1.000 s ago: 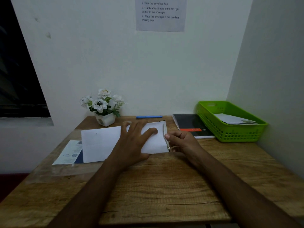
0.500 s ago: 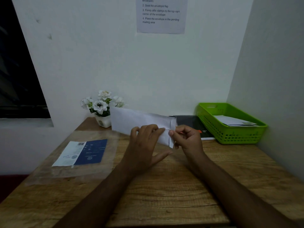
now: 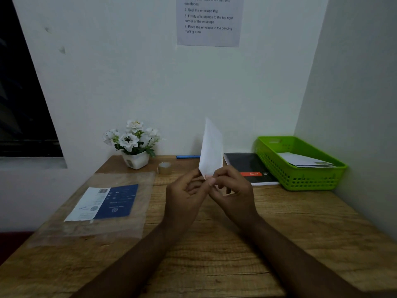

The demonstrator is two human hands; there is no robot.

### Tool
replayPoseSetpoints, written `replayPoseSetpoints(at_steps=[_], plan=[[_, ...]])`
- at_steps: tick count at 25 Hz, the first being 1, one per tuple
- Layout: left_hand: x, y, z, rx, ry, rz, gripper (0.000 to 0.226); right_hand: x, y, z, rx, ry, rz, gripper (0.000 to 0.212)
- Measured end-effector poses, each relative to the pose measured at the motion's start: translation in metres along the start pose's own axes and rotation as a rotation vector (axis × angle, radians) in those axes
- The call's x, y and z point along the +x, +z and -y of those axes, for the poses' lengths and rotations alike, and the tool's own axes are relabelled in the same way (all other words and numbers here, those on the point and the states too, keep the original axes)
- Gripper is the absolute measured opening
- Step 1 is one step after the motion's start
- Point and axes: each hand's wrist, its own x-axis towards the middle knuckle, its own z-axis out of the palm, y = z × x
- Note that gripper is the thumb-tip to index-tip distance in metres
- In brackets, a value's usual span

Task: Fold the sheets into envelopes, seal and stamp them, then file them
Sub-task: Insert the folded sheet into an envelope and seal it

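- The left hand (image 3: pixel 185 196) and right hand (image 3: pixel 235 193) each pinched the lower corner of the folded sheet (image 3: pixel 211 147) between thumb and fingers
- The folded sheet stood upright in the air above the worktop (image 3: pixel 214 244), in front of the wall
- The green basket (image 3: pixel 305 179) at far right held envelopes (image 3: pixel 305 161)

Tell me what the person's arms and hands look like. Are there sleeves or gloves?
No sleeves or gloves show. The left forearm and right forearm are bare down to the picture's bottom edge. The left hand and right hand are bare too: no ring, watch or bracelet shows in this dim light.
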Motion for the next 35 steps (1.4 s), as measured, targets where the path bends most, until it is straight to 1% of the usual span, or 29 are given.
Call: replayPoseSetpoints(at_steps=[2, 3, 6, 8, 9, 11, 13, 14, 16, 18, 20, 21, 22, 24, 25, 26, 28, 31, 35], plan=[[0.002, -0.001, 0.006, -0.026, -0.120, -0.080, 0.008, -0.001, 0.006, 0.003, -0.122, -0.060, 0.051, 0.017], [0.004, -0.002, 0.010, -0.029, -0.161, -0.100, 0.008, -0.002, 0.008, 0.005, -0.154, -0.074, 0.089, 0.023], [0.009, -0.006, 0.018, -0.090, -0.269, -0.166, 0.018, -0.001, 0.009, 0.008, -0.179, -0.059, 0.237, 0.046], [0.016, -0.011, 0.025, -0.050, -0.325, -0.224, 0.018, -0.001, 0.006, 0.009, -0.168, -0.045, 0.322, 0.054], [0.019, -0.014, 0.029, -0.044, -0.376, -0.245, 0.017, -0.001, 0.004, 0.009, -0.145, -0.013, 0.325, 0.053], [0.027, -0.022, 0.038, -0.091, -0.509, -0.252, 0.016, 0.002, -0.001, 0.005, -0.084, 0.134, 0.210, 0.048], [0.030, -0.032, 0.045, -0.120, -0.617, -0.204, 0.016, 0.006, -0.011, -0.007, -0.078, 0.256, 0.065, 0.042], [0.030, -0.037, 0.048, -0.117, -0.657, -0.168, 0.015, 0.007, -0.017, -0.015, -0.116, 0.294, 0.034, 0.040], [0.029, -0.043, 0.053, -0.056, -0.712, -0.114, 0.013, 0.007, -0.030, -0.031, -0.210, 0.392, 0.063, 0.035], [0.028, -0.048, 0.057, 0.037, -0.745, -0.093, 0.013, 0.005, -0.043, -0.045, -0.213, 0.528, 0.198, 0.028], [0.029, -0.053, 0.060, 0.047, -0.794, -0.064, 0.013, 0.002, -0.053, -0.053, -0.129, 0.635, 0.412, 0.020], [0.030, -0.055, 0.060, 0.026, -0.828, -0.036, 0.014, 0.001, -0.057, -0.055, -0.122, 0.656, 0.526, 0.020], [0.030, -0.058, 0.060, 0.007, -0.861, -0.001, 0.015, 0.000, -0.059, -0.055, -0.154, 0.663, 0.637, 0.026], [0.031, -0.063, 0.060, 0.007, -0.899, 0.082, 0.018, 0.001, -0.064, -0.053, -0.252, 0.664, 0.812, 0.055], [0.031, -0.065, 0.059, 0.022, -0.908, 0.123, 0.018, 0.001, -0.066, -0.051, -0.286, 0.662, 0.860, 0.066], [0.031, -0.067, 0.057, 0.041, -0.917, 0.163, 0.017, 0.002, -0.069, -0.049, -0.298, 0.667, 0.886, 0.072], [0.032, -0.071, 0.052, 0.077, -0.939, 0.250, 0.015, 0.000, -0.076, -0.045, -0.279, 0.685, 0.920, 0.074], [0.034, -0.079, 0.043, 0.091, -0.981, 0.392, 0.016, -0.009, -0.085, -0.040, -0.264, 0.627, 0.928, 0.067], [0.036, -0.084, 0.037, 0.157, -1.045, 0.495, 0.020, -0.026, -0.095, -0.033, -0.270, 0.585, 0.934, 0.070]])
